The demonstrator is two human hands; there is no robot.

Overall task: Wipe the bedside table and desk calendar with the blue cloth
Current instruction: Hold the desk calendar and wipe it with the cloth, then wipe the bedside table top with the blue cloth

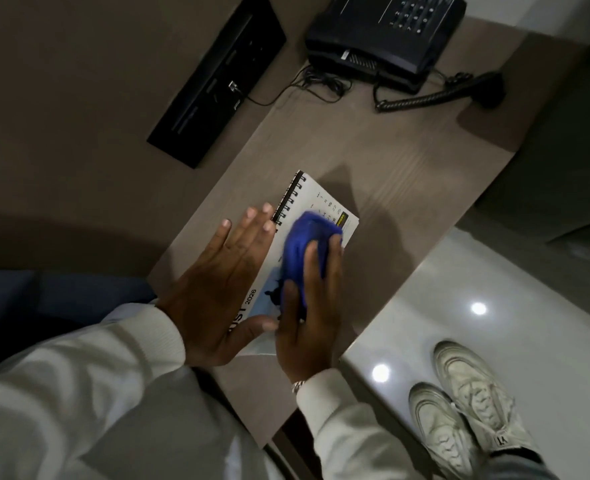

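A white spiral-bound desk calendar [321,199] lies flat on the brown bedside table [373,157]. My left hand [217,289] rests flat with fingers spread on the calendar's left edge, pinning it down. The bunched blue cloth [307,237] presses on the calendar's page, with my right hand [307,313] holding it from the near side. The cloth looks blurred. Both hands hide much of the calendar's lower part.
A black desk phone [390,32] with its coiled cord [425,98] stands at the table's far end. A black socket panel [217,81] is set in the wall on the left. White shoes [459,403] stand on the shiny floor to the right.
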